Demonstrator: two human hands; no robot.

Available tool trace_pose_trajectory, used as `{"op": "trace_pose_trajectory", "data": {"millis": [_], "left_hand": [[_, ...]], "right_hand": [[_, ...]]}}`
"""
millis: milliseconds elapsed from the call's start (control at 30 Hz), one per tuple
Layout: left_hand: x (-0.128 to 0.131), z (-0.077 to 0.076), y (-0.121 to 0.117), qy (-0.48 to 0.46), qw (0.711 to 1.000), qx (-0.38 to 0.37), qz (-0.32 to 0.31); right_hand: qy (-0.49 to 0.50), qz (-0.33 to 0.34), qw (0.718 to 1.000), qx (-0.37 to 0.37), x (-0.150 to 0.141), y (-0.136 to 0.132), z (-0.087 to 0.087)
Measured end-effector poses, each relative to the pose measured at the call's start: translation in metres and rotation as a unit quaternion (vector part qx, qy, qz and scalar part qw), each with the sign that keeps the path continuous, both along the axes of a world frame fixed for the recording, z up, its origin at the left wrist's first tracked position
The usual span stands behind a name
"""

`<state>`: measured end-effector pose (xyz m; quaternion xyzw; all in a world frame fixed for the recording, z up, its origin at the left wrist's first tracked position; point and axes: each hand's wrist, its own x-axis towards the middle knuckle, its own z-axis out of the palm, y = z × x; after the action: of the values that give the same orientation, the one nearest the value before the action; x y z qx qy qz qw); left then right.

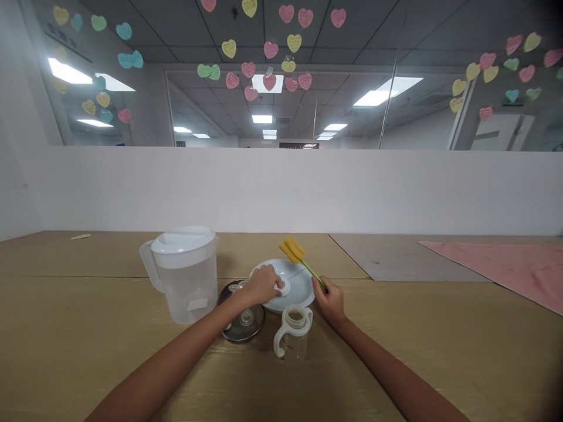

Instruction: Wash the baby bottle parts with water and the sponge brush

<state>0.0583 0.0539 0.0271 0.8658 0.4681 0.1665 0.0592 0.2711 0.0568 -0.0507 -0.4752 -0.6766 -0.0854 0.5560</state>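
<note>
My right hand (331, 300) is closed round the green handle of a sponge brush (292, 249), its yellow head raised above the far rim of a white plate (299, 296). Over the plate's left side, my left hand (264, 283) has its fingers on a small white round part (284, 287), perhaps a lid; the hand hides some of it. Just in front of the plate stands a clear jug (294, 334) with a white collar and handle, its top uncovered. Partly beneath my left forearm, a dark round metal tray (241, 334) bears several small clear pieces (247, 317).
A large lidded translucent pitcher (187, 281) stands left of the tray. Farther off lie a thin flat stick (81, 237) at left and a pink cloth (505, 264) on a grey sheet (387, 258) at right. A white wall (264, 190) bounds the brown-covered table (109, 351).
</note>
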Motion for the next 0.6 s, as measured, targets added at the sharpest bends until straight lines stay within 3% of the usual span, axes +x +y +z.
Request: {"op": "trace_pose_trajectory", "data": {"millis": [100,233,433,600], "left_hand": [[-0.009,-0.001,-0.007,-0.151,0.988,0.041,0.003],[-0.019,-0.001,-0.023,-0.347,0.935,0.055,-0.038],[-0.02,0.01,-0.049,-0.372,0.917,0.136,-0.037],[-0.044,-0.005,-0.059,-0.362,0.914,0.183,0.028]], "right_hand": [[-0.012,0.01,1.0,0.01,0.0,-0.002,0.0],[-0.029,0.025,0.999,0.019,0.0,-0.002,-0.001],[-0.035,0.019,0.999,0.028,0.0,-0.002,0.001],[-0.039,0.013,0.999,0.022,-0.001,-0.003,0.001]]}}
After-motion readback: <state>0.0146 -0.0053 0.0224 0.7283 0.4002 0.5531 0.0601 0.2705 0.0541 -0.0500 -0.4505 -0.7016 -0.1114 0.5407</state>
